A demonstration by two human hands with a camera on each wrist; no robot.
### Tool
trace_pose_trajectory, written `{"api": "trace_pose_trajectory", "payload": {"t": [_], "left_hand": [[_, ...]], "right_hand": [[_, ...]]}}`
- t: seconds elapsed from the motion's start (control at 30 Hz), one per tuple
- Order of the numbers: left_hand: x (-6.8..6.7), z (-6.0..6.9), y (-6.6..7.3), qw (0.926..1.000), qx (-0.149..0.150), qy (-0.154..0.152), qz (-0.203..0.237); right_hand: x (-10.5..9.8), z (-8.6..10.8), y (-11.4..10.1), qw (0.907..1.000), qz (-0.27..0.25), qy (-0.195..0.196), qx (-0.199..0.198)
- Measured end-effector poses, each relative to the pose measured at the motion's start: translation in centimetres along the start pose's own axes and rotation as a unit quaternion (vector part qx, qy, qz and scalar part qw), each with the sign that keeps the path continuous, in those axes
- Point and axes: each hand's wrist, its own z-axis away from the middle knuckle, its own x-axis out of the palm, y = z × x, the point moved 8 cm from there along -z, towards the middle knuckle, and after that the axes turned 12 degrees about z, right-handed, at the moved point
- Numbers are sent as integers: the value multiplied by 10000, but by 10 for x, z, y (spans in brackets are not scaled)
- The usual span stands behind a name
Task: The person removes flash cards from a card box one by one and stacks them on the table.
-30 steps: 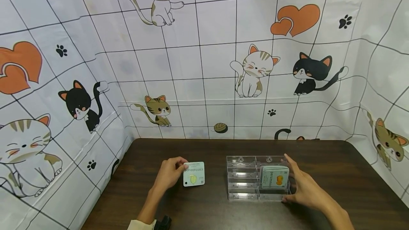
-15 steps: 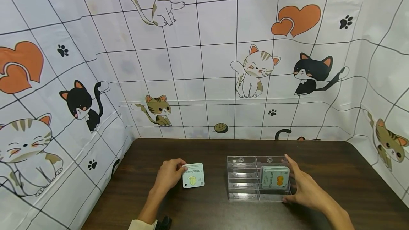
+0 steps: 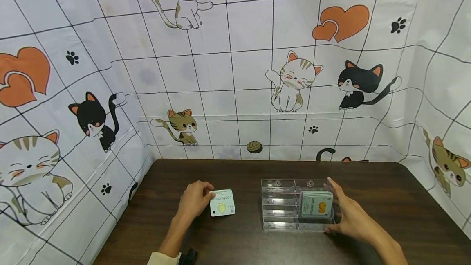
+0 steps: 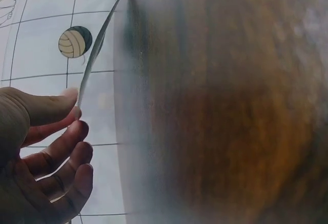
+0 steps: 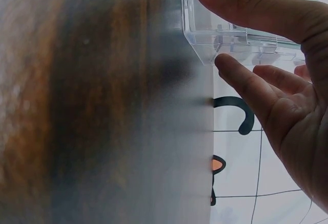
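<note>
My left hand (image 3: 195,200) pinches a flash card (image 3: 222,203) by its upper left corner, between thumb and index finger. The card reads "cantaloupe" with a small pale green fruit picture. Seen edge-on in the left wrist view, the card (image 4: 102,37) bows slightly and its far edge reaches the table. A clear plastic tray (image 3: 279,226) with compartments stands right of it. Its right end is gripped by my right hand (image 3: 351,215), thumb at the front and index finger at the back. A stack of cards (image 3: 317,204) lies in its right half, with "persimmon" and an orange fruit on top.
Everything stands on a dark brown wooden table (image 3: 235,248). Behind and beside it hangs a white cloth (image 3: 243,72) printed with grid lines, cats, hearts and paw prints. The tray's left compartments show bare clear dividers.
The card in my left hand has shifted slightly to the left and toward the front of the table. My right hand and the tray have stayed in place.
</note>
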Motion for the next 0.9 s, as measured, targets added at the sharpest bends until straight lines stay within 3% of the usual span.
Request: {"api": "trace_pose_trajectory", "payload": {"t": [0.7, 0.9], "left_hand": [[-7, 2, 16, 9997, 205, 149, 65], [-8, 4, 23, 9991, 385, 177, 88]], "right_hand": [[1, 1, 2, 10000, -23, -47, 53], [0, 1, 0, 10000, 23, 48, -31]]}}
